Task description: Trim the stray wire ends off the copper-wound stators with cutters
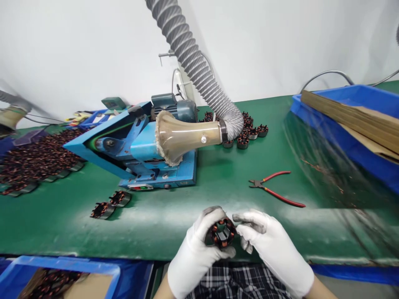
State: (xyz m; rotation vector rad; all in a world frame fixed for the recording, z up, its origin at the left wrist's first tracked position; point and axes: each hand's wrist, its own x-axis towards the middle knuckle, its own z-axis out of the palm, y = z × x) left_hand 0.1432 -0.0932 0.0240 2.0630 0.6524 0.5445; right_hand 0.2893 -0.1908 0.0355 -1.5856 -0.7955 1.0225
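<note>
My left hand (207,238), in a white glove with darkened fingertips, is wrapped round a copper-wound motor stator (225,237). It holds the stator above the front edge of the green bench, with the open bore facing up toward me. Just to the right, my gloved right hand (254,230) has its thumb and forefinger apart, their tips close beside the stator's rim. I see nothing between them; a fine wire end would be too small to make out. Beyond the right hand, cutting pliers (277,189) with red handles lie spread on the bench.
A blue belt machine (146,145) with a funnel hood and grey hose (199,66) stands behind. Two stators (110,204) sit front left, a large heap (40,158) farther left, several (249,131) behind the hood. Blue trays (343,141) and plastic sheeting lie right; a blue bin (115,274) stands below.
</note>
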